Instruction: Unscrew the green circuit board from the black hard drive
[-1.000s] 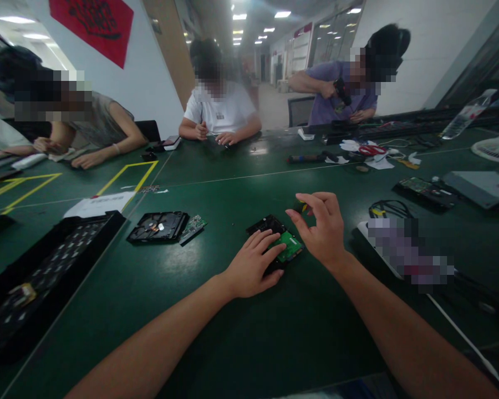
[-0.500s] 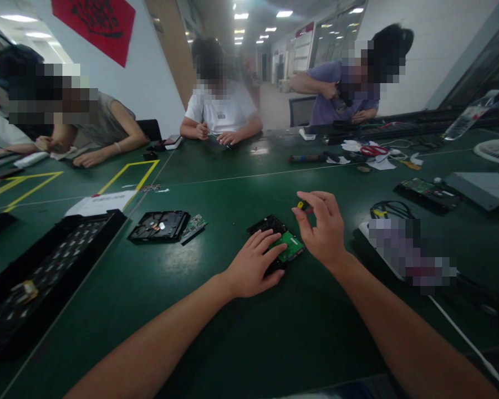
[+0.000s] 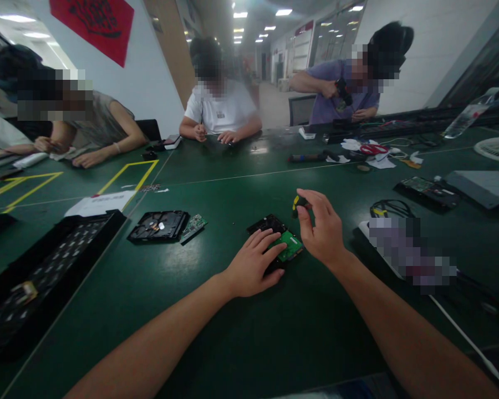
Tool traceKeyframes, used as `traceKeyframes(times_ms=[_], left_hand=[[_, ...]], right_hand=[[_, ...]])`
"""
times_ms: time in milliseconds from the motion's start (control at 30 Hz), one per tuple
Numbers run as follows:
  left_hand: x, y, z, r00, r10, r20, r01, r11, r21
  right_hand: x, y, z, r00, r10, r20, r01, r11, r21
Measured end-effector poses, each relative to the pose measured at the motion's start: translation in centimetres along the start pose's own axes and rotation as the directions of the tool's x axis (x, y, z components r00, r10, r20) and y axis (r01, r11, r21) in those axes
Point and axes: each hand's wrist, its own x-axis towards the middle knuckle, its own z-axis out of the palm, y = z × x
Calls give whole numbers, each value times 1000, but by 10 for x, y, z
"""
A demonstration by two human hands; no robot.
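Note:
My left hand rests with spread fingers on a black hard drive that has a green circuit board, pressing it to the table. Above and to the right of the drive, my right hand pinches a small screwdriver with a yellow and black handle between thumb and fingers. The screwdriver's shaft is too thin to make out. Left of them lies another hard drive, with a loose circuit board beside its right edge.
A long black tray stands at the left. On the right are a blurred-out device, a coiled cable, another drive and a grey box. Three people sit across the green table, with tools and scraps before them.
The screwdriver handle has turned in my right hand's fingers and shows more of its side. My right fingers have shifted slightly; my left hand has stayed in place.

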Motion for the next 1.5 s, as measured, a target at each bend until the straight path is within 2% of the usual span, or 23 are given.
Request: traceKeyframes(times_ms=[233,567,767,1000,1267,1500], left_hand=[[0,-1,2,1000,1,-11,-2,1000,-13],[-1,-2,3,1000,5,-5,-5,1000,-3],[-1,-1,2,1000,0,-10,0,1000,-7],[0,0,1,1000,0,-6,0,1000,3],[0,2,-2,1000,-1,-6,1,1000,-19],[0,0,0,1000,1,-13,-1,1000,-20]], right_hand=[[2,-2,-1,999,39,-16,-39,999,-20],[0,0,1,1000,19,2,-19,1000,7],[2,-1,-2,997,40,-62,-42,999,-30],[2,0,-1,1000,-2,-14,2,999,-41],[2,-1,-3,997,21,-69,-25,997,-67],[2,-2,-2,1000,-8,-4,8,1000,-17]])
